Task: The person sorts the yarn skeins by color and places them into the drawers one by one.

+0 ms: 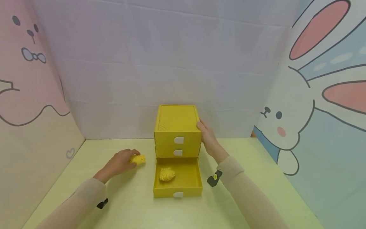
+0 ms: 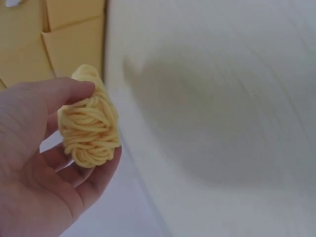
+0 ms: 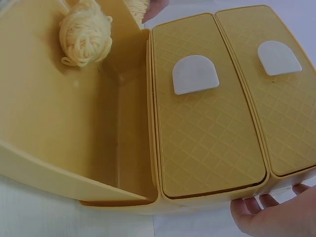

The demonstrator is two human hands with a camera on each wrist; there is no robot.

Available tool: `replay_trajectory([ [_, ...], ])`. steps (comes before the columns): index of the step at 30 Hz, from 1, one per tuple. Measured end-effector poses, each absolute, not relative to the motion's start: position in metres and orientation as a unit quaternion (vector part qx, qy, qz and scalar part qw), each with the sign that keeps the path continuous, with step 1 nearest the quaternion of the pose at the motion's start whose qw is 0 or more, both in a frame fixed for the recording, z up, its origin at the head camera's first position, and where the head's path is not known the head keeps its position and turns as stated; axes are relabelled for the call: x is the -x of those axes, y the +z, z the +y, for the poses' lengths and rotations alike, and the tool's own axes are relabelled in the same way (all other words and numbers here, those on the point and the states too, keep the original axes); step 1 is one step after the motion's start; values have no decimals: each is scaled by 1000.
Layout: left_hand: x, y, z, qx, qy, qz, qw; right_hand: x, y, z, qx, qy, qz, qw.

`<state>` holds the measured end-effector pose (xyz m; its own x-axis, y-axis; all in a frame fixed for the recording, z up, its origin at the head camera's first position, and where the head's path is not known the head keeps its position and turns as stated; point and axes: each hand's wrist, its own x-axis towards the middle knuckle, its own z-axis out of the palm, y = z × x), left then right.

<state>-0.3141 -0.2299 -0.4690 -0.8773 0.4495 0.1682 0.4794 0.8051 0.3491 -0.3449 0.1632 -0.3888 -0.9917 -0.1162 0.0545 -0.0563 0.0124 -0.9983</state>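
A ball of yellow yarn [image 2: 91, 123] is held between the thumb and fingers of my left hand [image 1: 121, 161], just above the table and left of the drawer unit. The yellow drawer unit [image 1: 178, 118] has white tabs on its drawer fronts. Its bottom drawer [image 1: 187, 175] is pulled out, while the upper two are closed. Inside that drawer, toward its left side, lies another yarn ball [image 1: 167, 174]. My right hand [image 1: 210, 140] rests against the unit's right side near the top; in the right wrist view its fingers [image 3: 253, 205] touch the side wall.
The pale table [image 1: 123, 203] carries the unit near the white back wall [image 1: 114, 79]. A bear-printed panel [image 1: 31, 89] stands at the left, and a rabbit-printed panel [image 1: 328, 133] at the right. A dark bow [image 1: 214, 178] hangs by the right sleeve.
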Motion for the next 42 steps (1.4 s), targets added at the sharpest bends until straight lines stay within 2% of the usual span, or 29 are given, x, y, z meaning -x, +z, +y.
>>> replay_trajectory([
  [4, 308, -457, -217, 274, -201, -939, 55, 345, -388, 162, 60, -699, 712, 22],
  [20, 277, -418, -145, 356, -217, -907, 68, 343, -387, 163, 63, -696, 715, 16],
  [35, 289, -435, -81, 380, -189, -905, -17, 343, -388, 162, 67, -701, 710, 14],
  [42, 294, -448, -60, 402, -155, -902, -22, 343, -389, 163, 69, -699, 711, 16],
])
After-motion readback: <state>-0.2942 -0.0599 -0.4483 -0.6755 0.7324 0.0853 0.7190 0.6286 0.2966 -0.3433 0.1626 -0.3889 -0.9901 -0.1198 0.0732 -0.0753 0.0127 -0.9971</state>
